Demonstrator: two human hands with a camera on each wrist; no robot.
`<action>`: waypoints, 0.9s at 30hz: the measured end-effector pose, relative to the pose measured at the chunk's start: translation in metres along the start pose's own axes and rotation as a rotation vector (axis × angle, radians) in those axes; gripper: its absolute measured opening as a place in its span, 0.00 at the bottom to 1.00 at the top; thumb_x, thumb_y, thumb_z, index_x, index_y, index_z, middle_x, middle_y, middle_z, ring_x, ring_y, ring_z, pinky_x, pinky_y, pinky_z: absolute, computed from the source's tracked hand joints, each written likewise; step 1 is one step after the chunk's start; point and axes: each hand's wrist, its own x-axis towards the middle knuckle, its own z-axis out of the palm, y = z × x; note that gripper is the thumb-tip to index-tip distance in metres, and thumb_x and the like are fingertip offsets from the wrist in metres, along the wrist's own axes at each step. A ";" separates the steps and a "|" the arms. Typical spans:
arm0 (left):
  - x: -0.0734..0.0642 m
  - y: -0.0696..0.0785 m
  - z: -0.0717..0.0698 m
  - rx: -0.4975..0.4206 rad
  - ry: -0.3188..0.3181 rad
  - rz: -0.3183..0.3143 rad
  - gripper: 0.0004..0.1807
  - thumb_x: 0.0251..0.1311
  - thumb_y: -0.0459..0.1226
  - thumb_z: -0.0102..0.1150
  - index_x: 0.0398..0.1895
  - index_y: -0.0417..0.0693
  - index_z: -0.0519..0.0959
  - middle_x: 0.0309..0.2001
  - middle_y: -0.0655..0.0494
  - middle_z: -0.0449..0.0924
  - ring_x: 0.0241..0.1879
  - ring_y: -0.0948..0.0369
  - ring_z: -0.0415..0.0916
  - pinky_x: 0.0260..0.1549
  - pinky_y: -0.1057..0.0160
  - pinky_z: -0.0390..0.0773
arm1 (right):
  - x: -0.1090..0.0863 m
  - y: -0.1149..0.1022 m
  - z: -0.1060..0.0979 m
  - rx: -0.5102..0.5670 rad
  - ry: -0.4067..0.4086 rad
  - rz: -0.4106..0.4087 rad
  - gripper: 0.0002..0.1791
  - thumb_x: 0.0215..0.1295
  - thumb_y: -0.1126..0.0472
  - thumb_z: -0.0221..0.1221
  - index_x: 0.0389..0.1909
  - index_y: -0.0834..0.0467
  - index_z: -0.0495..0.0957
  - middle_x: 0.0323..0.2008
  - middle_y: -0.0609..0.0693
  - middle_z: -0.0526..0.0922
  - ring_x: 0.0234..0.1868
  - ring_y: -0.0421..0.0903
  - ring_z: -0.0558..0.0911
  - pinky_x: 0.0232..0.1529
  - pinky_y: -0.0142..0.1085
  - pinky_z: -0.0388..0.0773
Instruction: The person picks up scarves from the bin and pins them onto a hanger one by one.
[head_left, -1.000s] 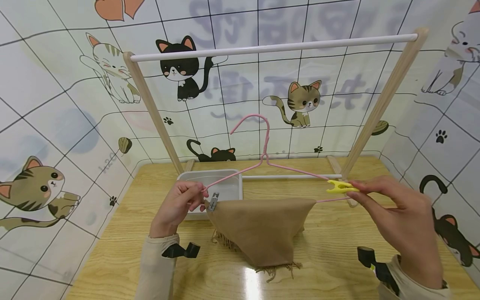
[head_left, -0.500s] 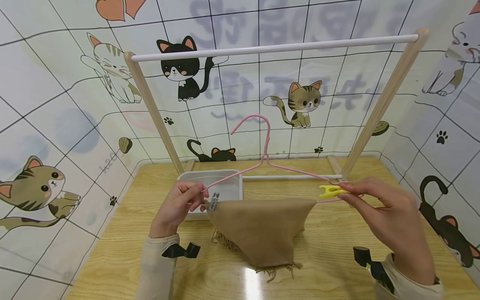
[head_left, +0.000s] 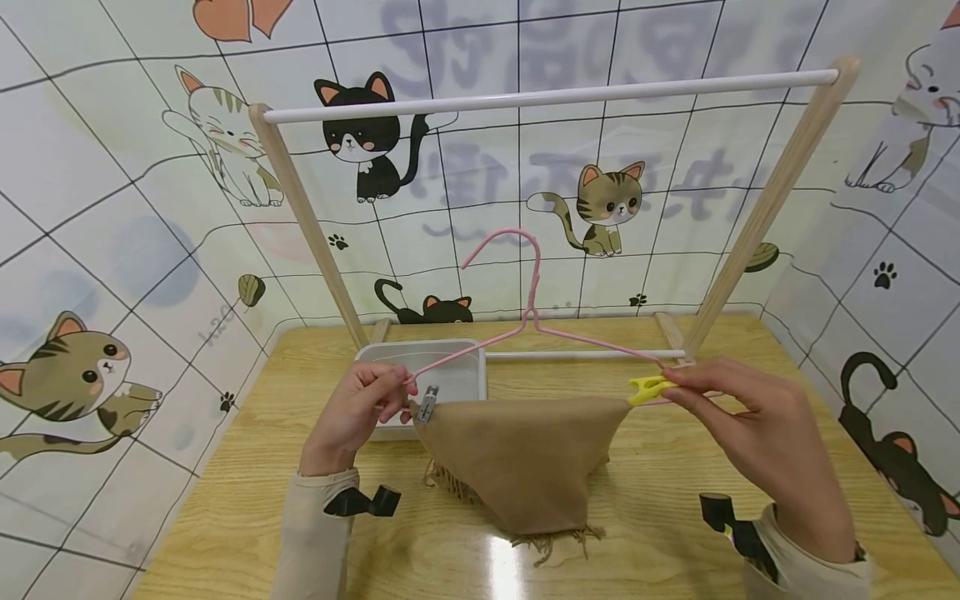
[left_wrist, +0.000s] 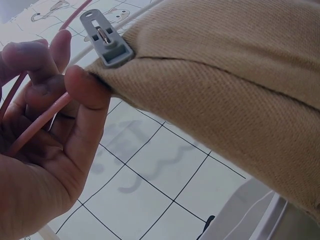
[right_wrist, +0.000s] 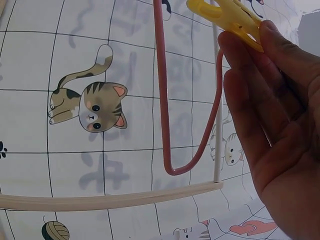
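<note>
A pink clothes hanger [head_left: 531,313] is held up over the table, its hook pointing upward. My left hand [head_left: 358,408] grips its left corner. Draped over the hanger's lower bar is a brown fringed cloth [head_left: 525,458]. A grey clothespin [head_left: 427,403] clips the cloth's left end to the bar; the left wrist view shows this clothespin [left_wrist: 106,40] close beside my thumb. Between thumb and forefinger my right hand [head_left: 757,425] pinches a yellow clothespin [head_left: 647,389]. The prongs of the yellow clothespin are right by the cloth's upper right corner.
Behind the hanger stands a drying rack with a white top rail [head_left: 555,97] and wooden posts [head_left: 772,208]. A light grey plastic bin [head_left: 480,367] sits on the wooden table [head_left: 247,500] behind my left hand. A cat-patterned backdrop surrounds the table.
My right hand has moved left along the hanger with the yellow clothespin, bringing it up to the cloth's right corner. The left hand, hanger and cloth have stayed put.
</note>
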 end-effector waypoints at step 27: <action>0.000 0.001 0.000 0.012 0.000 0.003 0.22 0.78 0.30 0.40 0.32 0.48 0.85 0.13 0.45 0.54 0.20 0.61 0.66 0.28 0.66 0.80 | 0.001 0.006 0.009 0.024 -0.134 -0.026 0.24 0.42 0.81 0.74 0.40 0.56 0.90 0.36 0.44 0.89 0.38 0.28 0.82 0.28 0.21 0.77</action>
